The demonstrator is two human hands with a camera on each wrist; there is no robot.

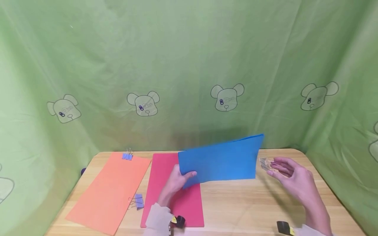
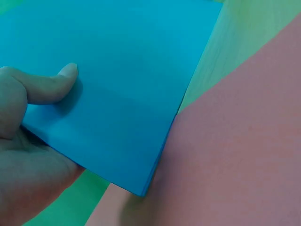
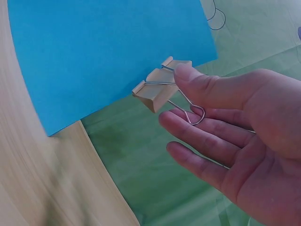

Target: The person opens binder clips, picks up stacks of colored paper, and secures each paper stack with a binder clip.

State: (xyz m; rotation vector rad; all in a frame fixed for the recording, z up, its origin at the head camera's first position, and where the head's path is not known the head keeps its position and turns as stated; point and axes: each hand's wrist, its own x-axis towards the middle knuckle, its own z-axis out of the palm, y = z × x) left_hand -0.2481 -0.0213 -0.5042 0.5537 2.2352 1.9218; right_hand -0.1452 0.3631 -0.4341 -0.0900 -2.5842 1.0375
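Note:
My left hand [image 1: 176, 180] grips a stack of blue paper sheets [image 1: 221, 162] at its left end, the thumb lying across the near face. The stack is held up at a tilt above the table, and its sheets part slightly along the edge in the left wrist view. At the right, my right hand [image 1: 296, 179] pinches a pale binder clip [image 3: 157, 89] between thumb and fingers by its wire handles. In the head view the clip is just right of the blue stack's edge, apart from it. Whether its mouth is spread is hard to tell.
Red paper [image 1: 192, 206] lies beneath the left forearm. Left of it, orange paper [image 1: 109, 193] carries a purple binder clip [image 1: 127, 156] at its top edge. Another purple binder clip [image 1: 139, 201] rests between the two. A green curtain [image 1: 183, 65] surrounds the wooden table [image 1: 236, 209].

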